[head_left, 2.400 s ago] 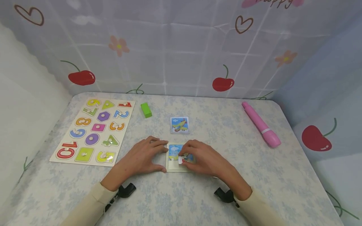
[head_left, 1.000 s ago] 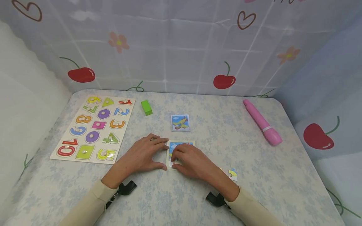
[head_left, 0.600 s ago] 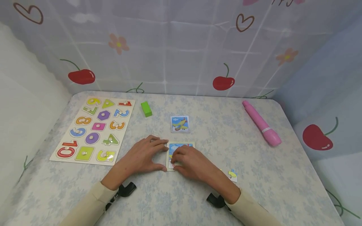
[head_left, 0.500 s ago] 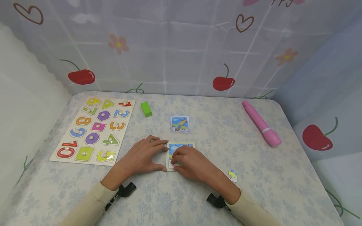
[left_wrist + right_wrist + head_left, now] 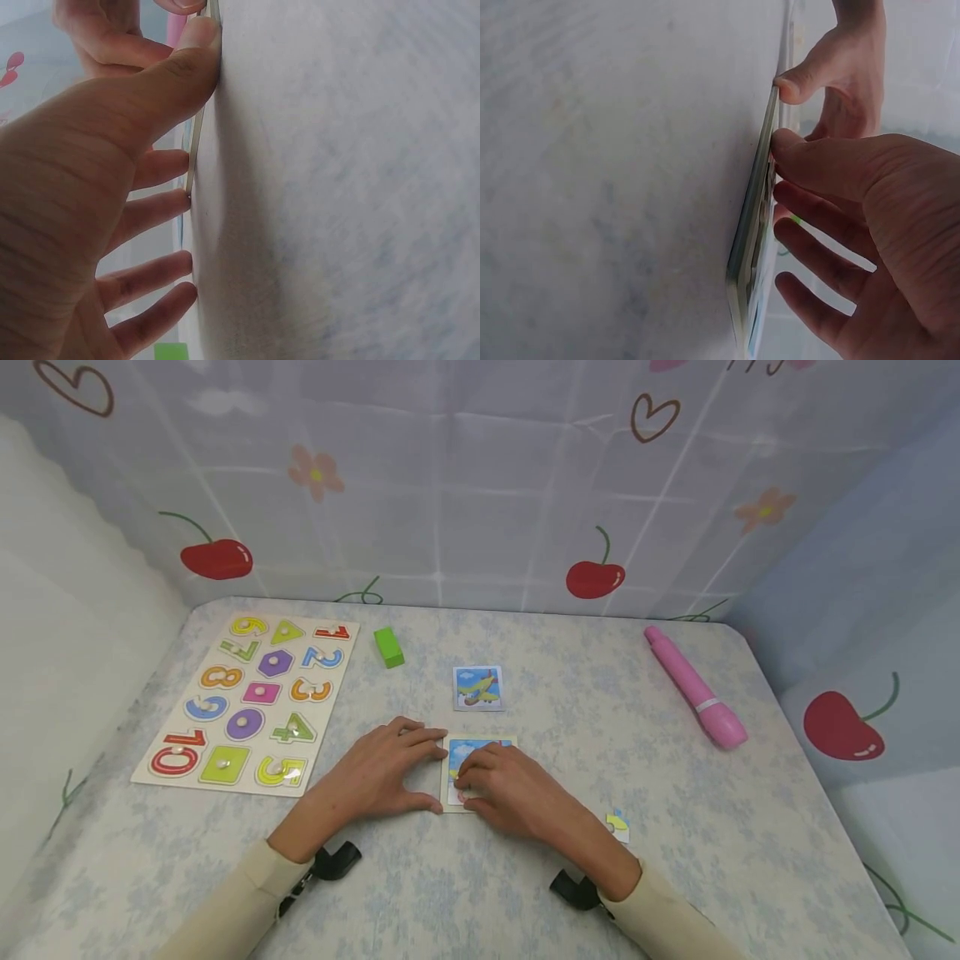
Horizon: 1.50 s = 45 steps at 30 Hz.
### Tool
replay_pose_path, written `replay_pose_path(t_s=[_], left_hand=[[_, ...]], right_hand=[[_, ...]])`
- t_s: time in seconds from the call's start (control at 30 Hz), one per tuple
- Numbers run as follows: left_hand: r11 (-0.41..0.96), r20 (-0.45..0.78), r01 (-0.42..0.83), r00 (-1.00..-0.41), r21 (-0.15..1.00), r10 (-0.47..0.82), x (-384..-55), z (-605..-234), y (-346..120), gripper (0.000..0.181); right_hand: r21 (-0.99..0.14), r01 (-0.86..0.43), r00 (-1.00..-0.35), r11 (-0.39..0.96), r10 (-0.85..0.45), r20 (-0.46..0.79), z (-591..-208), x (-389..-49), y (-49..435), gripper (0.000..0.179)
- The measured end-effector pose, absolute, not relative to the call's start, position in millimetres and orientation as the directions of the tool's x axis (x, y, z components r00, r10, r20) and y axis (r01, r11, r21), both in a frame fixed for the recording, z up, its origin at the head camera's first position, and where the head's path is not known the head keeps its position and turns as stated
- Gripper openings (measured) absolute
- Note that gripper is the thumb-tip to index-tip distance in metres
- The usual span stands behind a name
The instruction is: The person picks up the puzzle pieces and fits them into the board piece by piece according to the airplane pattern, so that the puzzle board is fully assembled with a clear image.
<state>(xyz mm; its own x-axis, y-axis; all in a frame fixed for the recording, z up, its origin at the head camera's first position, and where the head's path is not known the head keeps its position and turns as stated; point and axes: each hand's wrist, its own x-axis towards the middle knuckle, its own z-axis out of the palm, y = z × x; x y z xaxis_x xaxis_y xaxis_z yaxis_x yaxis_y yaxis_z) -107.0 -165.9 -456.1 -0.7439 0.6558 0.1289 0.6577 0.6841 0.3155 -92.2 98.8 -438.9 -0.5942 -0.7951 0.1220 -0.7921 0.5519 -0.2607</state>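
A small puzzle board [image 5: 445, 789] with a pale rim and a blue-sky picture lies flat in front of me. My left hand [image 5: 367, 774] rests at its left side, thumb on the lower corner and fairly straight fingertips against the edge. Over the board, my right hand [image 5: 513, 793] pinches a puzzle piece [image 5: 462, 796] between thumb and fingers at the lower-left part of the picture. That hand covers most of the board's right half. In the right wrist view, the board's edge [image 5: 748, 225] runs beside the thumb and fingertips.
A loose yellow-and-blue puzzle piece [image 5: 618, 827] lies right of my right wrist. Beyond the board is an airplane picture card [image 5: 477, 687]. A green block [image 5: 388, 647] and a number-and-shape board [image 5: 262, 693] are at left; a pink wand-like object [image 5: 696, 689] is at right.
Over the earlier frames my right hand has moved left across the board with the piece, to the lower-left part. The loose piece has come into view. My left hand has stayed put.
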Motion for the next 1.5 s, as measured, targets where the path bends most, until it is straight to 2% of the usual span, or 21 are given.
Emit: replay_pose_path(t_s=[0.57, 0.9, 1.0, 1.23, 1.5], left_hand=[[0.693, 0.116, 0.651, -0.749, 0.309, 0.652, -106.7, -456.3, -165.5, 0.074], [0.694, 0.114, 0.646, -0.752, 0.317, 0.649, -106.6, -456.3, -165.7, 0.073], [0.693, 0.118, 0.648, -0.751, 0.317, 0.649, -106.6, -456.4, -165.5, 0.073], [0.684, 0.132, 0.657, -0.745, 0.318, 0.654, -107.1, -456.3, -165.0, 0.073], [0.696, 0.119, 0.645, -0.754, 0.314, 0.646, -105.8, -456.6, -164.0, 0.074]], right_hand=[[-0.279, -0.814, -0.554, 0.508, -0.824, 0.116, -441.1, -93.2, 102.3, 0.019], [-0.333, -0.796, -0.56, 0.505, -0.823, 0.093, -438.4, -95.3, 104.1, 0.021], [-0.369, -0.772, -0.58, 0.517, -0.81, 0.08, -433.2, -95.7, 107.9, 0.024], [-0.456, -0.683, -0.672, 0.57, -0.736, 0.086, -423.9, -96.2, 127.0, 0.03], [-0.441, -0.639, -0.726, 0.63, -0.684, 0.074, -418.4, -91.7, 153.6, 0.034]])
